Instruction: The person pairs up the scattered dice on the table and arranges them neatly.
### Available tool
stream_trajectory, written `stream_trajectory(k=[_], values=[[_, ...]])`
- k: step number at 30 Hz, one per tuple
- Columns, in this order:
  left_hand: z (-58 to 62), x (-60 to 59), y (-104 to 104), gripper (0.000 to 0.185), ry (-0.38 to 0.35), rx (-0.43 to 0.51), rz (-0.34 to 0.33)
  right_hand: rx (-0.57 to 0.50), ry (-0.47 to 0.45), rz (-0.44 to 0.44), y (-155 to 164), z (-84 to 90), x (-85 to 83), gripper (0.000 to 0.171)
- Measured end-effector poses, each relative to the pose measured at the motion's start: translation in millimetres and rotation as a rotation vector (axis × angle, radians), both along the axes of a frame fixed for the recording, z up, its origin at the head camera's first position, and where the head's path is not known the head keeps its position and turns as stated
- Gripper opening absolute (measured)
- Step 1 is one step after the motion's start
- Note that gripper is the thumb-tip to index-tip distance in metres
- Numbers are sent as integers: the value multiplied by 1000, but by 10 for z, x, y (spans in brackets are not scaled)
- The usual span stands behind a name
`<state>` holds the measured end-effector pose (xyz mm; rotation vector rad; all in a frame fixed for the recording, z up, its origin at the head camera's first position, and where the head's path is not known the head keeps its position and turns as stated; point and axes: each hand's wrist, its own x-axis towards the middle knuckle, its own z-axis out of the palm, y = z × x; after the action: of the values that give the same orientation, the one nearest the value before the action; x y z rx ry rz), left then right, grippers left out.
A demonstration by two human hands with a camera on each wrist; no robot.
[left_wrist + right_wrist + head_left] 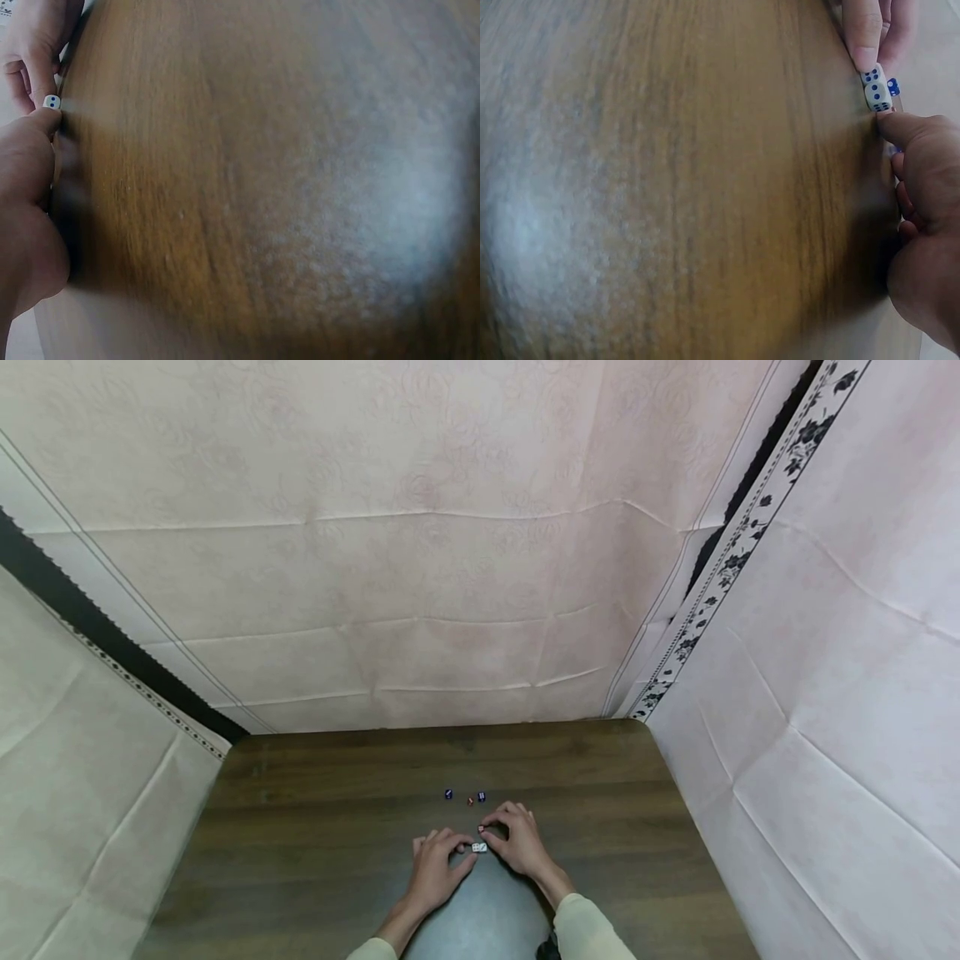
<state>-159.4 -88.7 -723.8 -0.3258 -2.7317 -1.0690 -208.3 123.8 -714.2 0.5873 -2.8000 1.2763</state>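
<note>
Two white dice (pixel 479 847) sit side by side on the wooden table, and in the right wrist view the white dice (pixel 877 96) show dark blue pips. My left hand (pixel 437 870) pinches the left white die with thumb and index finger. To the right, my right hand (pixel 521 845) holds a small red die (pixel 481 829) between thumb and index fingertip, just beyond the white pair. In the left wrist view one white die (pixel 52 101) shows by the left thumb; the red die is hidden there.
Farther back on the table lie two blue dice, one at the left (pixel 448 794) and one at the right (pixel 482 797), with another red die (pixel 470 802) between them. The wooden table (pixel 322 827) meets pale cloth hangings (pixel 450 610) at its back and sides.
</note>
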Motion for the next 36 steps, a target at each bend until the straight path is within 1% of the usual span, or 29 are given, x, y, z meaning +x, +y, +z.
stream_trajectory(k=[4, 11, 14, 17, 22, 24, 27, 30, 36], values=[[-8, -4, 2, 18, 18, 13, 0, 9, 7, 0, 0, -7, -12, 10], [-13, -10, -15, 22, 12, 39, -8, 11, 3, -3, -5, -7, -33, 10], [-9, -6, -31, 21, 24, 55, -14, 12, 6, 2, -12, -10, -38, 11], [0, -5, -52, 19, 41, 78, -20, 16, 8, 9, -21, -15, -37, 11], [34, -32, -84, 14, 38, 144, -11, 12, 8, 5, -31, -16, -24, 11], [45, -60, -95, 13, 35, 161, -1, 9, 12, 3, -31, -16, -20, 11], [53, -117, -107, 12, 53, 158, 8, 12, 16, -4, -31, -18, -20, 12], [67, -190, -118, 12, 69, 162, 5, 17, 14, -12, -27, -20, -20, 11], [133, -361, -126, 13, 89, 200, -14, 5, 9, -17, -13, -13, -6, 11]])
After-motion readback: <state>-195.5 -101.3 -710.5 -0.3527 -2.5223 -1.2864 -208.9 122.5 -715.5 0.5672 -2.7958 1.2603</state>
